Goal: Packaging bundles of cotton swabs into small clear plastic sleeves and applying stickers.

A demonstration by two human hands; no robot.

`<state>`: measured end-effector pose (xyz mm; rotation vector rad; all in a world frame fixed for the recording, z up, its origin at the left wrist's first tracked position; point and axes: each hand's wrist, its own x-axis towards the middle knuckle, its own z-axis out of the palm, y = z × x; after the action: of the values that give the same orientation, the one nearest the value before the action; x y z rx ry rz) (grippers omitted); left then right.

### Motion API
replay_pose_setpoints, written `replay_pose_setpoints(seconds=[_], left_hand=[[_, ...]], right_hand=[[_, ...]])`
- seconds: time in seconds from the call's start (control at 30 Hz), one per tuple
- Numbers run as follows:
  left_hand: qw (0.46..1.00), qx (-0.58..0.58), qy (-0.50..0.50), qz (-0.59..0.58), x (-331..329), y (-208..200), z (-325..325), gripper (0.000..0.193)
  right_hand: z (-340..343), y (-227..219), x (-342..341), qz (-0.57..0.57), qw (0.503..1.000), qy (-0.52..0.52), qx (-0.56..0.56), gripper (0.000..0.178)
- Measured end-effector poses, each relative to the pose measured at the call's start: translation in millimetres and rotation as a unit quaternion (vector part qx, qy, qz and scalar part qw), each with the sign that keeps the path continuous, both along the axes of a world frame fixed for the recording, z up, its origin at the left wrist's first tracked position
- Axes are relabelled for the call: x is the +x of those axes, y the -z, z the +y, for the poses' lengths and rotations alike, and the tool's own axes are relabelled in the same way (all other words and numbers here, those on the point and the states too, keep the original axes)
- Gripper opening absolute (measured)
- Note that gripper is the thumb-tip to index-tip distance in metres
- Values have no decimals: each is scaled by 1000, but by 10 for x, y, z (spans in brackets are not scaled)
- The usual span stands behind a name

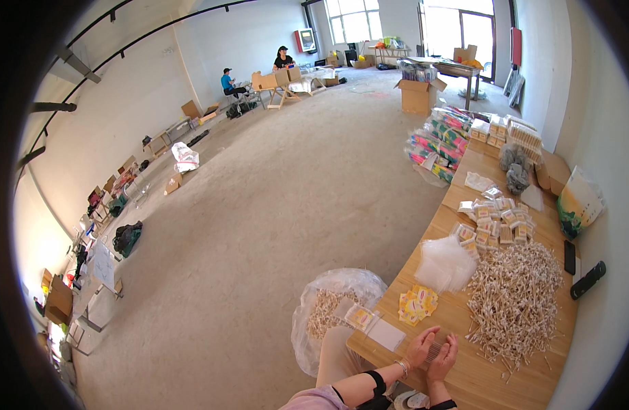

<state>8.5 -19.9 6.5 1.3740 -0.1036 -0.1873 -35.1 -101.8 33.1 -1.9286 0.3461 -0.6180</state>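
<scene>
Over the near edge of the wooden table (pixel 458 328), my left hand (pixel 419 346) and my right hand (pixel 443 359) are cupped around a bundle of cotton swabs (pixel 433 352). The swabs lie side by side between my palms and fingers. A large loose heap of cotton swabs (pixel 516 304) spreads to the right of my hands. Beyond my left hand are yellow printed cards (pixel 417 305) in a small pile. To its left lie a clear packet with a yellow card (pixel 360 317) and a white rectangular piece (pixel 386 335). A stack of clear plastic bags (pixel 445 265) sits farther up the table.
Filled swab packets (pixel 495 222) are heaped beyond the loose swabs. A black phone (pixel 569 257) and a dark elongated device (pixel 588 280) lie by the wall. A clear sack of swabs (pixel 331 311) stands left of the table. Two people (pixel 283 60) are at the far tables.
</scene>
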Motion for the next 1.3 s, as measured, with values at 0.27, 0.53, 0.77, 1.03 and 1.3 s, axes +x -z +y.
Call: replay_pose_setpoints(seconds=[0.27,0.53,0.77,1.03,1.3], left_hand=[[999,-33,-16,36,-22,254,-127,38],[1000,-17,-12,2,76,326,-89,37],[995,-86,0,48,-26,170,-76,37],[988,-121,-34,91,-62,156,-12,40],[978,-182,-26,102,182,-28,150,42]], right_hand=[[-55,253,27,-22,1000,7,3,32],[-19,86,65,8,1000,11,22,34],[-42,138,-15,-1,1000,-4,11,33],[-128,103,-168,24,998,-47,-22,36],[-320,-61,-303,153,900,-194,-359,77]])
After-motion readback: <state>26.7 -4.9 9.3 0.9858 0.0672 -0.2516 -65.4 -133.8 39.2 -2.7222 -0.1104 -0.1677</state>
